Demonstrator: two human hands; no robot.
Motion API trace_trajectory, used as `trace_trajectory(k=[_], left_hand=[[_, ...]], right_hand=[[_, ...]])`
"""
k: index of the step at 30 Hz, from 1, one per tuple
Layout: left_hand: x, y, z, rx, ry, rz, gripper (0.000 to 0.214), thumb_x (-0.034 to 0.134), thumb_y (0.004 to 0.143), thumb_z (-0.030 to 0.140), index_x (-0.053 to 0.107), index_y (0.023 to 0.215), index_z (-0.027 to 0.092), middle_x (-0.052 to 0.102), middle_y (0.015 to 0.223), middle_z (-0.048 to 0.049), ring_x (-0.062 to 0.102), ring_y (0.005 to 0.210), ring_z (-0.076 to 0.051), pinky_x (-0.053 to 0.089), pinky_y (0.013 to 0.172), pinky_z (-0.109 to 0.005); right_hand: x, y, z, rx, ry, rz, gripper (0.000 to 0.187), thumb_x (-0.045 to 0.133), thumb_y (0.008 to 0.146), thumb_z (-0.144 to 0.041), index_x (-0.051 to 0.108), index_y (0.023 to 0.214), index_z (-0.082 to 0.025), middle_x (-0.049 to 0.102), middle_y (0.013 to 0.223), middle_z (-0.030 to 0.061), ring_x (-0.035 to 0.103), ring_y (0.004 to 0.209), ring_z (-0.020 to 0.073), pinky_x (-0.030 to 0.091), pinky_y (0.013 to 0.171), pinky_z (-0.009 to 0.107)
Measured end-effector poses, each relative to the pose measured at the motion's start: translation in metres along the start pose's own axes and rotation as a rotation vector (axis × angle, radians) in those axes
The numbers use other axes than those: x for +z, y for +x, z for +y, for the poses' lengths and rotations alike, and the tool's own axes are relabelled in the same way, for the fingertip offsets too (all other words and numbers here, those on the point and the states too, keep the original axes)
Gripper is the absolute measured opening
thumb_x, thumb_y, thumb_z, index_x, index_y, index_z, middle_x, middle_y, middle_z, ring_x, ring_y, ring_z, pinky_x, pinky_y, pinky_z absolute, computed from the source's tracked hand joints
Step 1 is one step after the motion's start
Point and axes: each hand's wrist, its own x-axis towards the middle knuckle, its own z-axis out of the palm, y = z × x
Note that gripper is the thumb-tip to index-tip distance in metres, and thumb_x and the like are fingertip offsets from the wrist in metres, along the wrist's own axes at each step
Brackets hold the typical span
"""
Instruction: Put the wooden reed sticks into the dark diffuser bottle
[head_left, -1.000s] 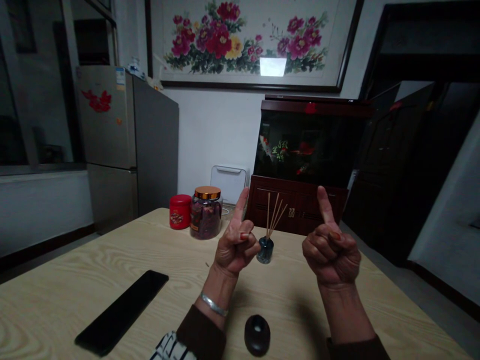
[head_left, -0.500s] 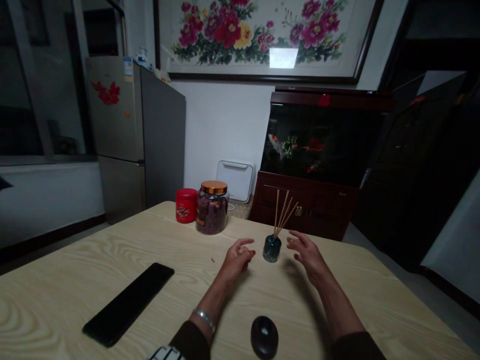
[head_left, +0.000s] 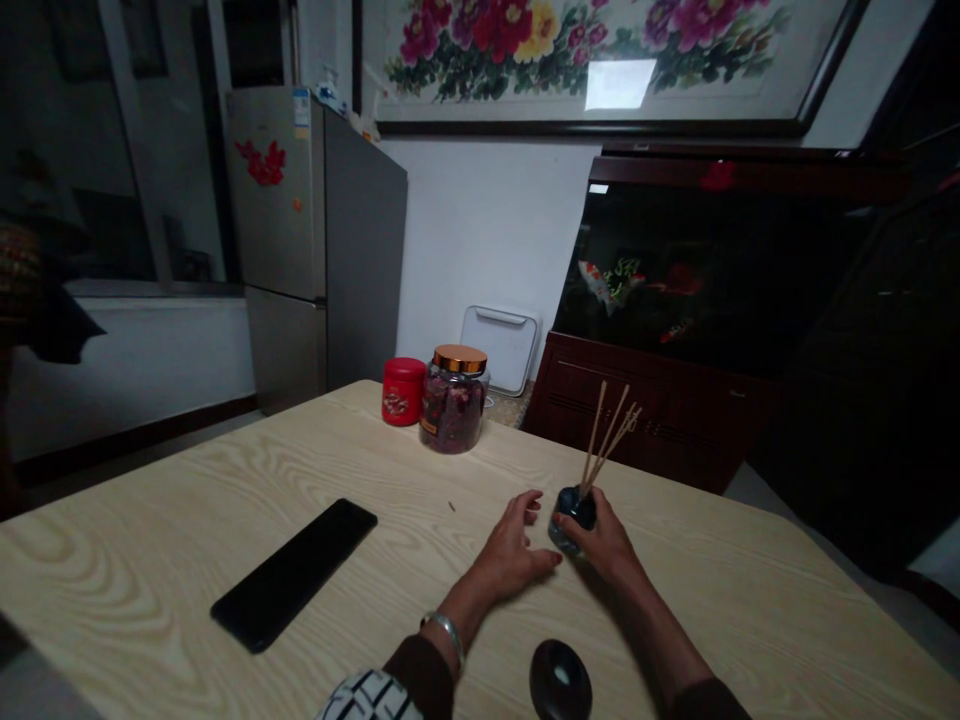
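Observation:
My right hand (head_left: 606,538) is closed round a small dark glass reed diffuser (head_left: 568,520), its thumb across the front. Several thin wooden sticks (head_left: 609,440) rise from the bottle's neck and lean to the right. The bottle is tilted a little; whether its base touches the table I cannot tell. Just left of it, my left hand (head_left: 514,548) is open, thumb and fingers apart, holding nothing. Nearer to me, between my forearms, lies a dark oval object (head_left: 560,680) with a shiny spot on top.
On the pale wooden table (head_left: 172,530) lies a long black flat slab (head_left: 295,573) at left. A red canister (head_left: 403,392) and a copper-lidded jar (head_left: 453,402) of dried dark contents stand at the far edge. Behind are a fridge (head_left: 281,200) and a fish tank (head_left: 697,270).
My right hand has closed on the reed diffuser, which now tilts. My left hand has come nearer to it, still open. The camera view has turned left and down somewhat.

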Motion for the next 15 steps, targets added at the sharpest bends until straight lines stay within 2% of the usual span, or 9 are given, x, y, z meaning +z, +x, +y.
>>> trace_trajectory(k=[2,3,5,7,9,12,14,15], left_hand=[[0.001,-0.005,0.005,0.027,0.010,-0.081,0.106,0.088,0.053,0.022,0.036,0.145,0.024,0.044,0.141,-0.0146,0.044,0.127,-0.029,0.042,0.099,-0.038],[0.001,-0.007,0.008,0.038,0.005,-0.127,0.109,0.089,0.050,0.023,0.036,0.146,0.024,0.045,0.142,-0.0148,0.044,0.127,-0.030,0.040,0.102,-0.040],[0.003,-0.009,0.015,0.050,-0.022,-0.223,0.101,0.088,0.052,0.022,0.041,0.142,0.021,0.053,0.132,-0.0130,0.051,0.119,-0.029,0.042,0.100,-0.039],[0.004,-0.011,0.021,0.068,-0.053,-0.294,0.092,0.085,0.056,0.018,0.045,0.138,0.020,0.060,0.121,-0.0095,0.056,0.109,-0.026,0.045,0.093,-0.036],[0.005,-0.012,0.025,0.067,-0.050,-0.305,0.086,0.084,0.057,0.017,0.048,0.134,0.018,0.063,0.112,-0.0071,0.058,0.101,-0.024,0.047,0.086,-0.032],[0.005,-0.013,0.027,0.020,-0.005,-0.283,0.075,0.088,0.054,0.025,0.055,0.122,0.015,0.063,0.101,-0.0054,0.057,0.091,-0.021,0.046,0.077,-0.029],[0.004,-0.014,0.027,-0.005,0.006,-0.266,0.072,0.089,0.053,0.028,0.058,0.117,0.015,0.064,0.099,-0.0054,0.057,0.087,-0.020,0.045,0.075,-0.028],[0.004,-0.015,0.027,-0.012,0.004,-0.256,0.073,0.090,0.053,0.028,0.058,0.116,0.015,0.064,0.099,-0.0055,0.056,0.087,-0.019,0.045,0.075,-0.028]], right_hand=[[-0.004,-0.024,-0.011,-0.011,0.075,-0.104,0.053,0.073,0.070,-0.046,0.061,0.115,-0.021,0.067,0.109,0.0083,0.063,0.101,0.0262,0.048,0.089,0.037],[-0.006,-0.035,-0.017,-0.003,0.122,-0.139,0.054,0.071,0.074,-0.048,0.059,0.119,-0.021,0.066,0.115,0.0091,0.062,0.105,0.0265,0.048,0.090,0.037],[-0.005,-0.049,-0.033,0.013,0.192,-0.153,0.051,0.066,0.080,-0.051,0.059,0.122,-0.023,0.064,0.120,0.0092,0.062,0.108,0.0263,0.049,0.091,0.036],[-0.001,-0.052,-0.050,-0.014,0.227,-0.154,0.044,0.060,0.084,-0.055,0.065,0.113,-0.022,0.067,0.114,0.0087,0.063,0.107,0.0260,0.048,0.092,0.035],[0.002,-0.046,-0.070,-0.061,0.275,-0.142,0.041,0.055,0.087,-0.058,0.069,0.095,-0.020,0.070,0.103,0.0087,0.063,0.103,0.0255,0.047,0.093,0.035],[-0.011,-0.027,-0.100,-0.083,0.455,-0.006,0.043,0.050,0.089,-0.060,0.061,0.081,-0.019,0.070,0.090,0.0076,0.066,0.091,0.0230,0.050,0.085,0.036],[-0.035,-0.012,-0.113,-0.080,0.593,0.121,0.037,0.053,0.088,-0.058,0.055,0.086,-0.021,0.066,0.081,0.0030,0.066,0.077,0.0193,0.052,0.072,0.033],[-0.050,-0.006,-0.115,-0.075,0.616,0.188,0.036,0.054,0.087,-0.058,0.052,0.086,-0.022,0.062,0.073,-0.0013,0.063,0.064,0.0163,0.051,0.061,0.030]])
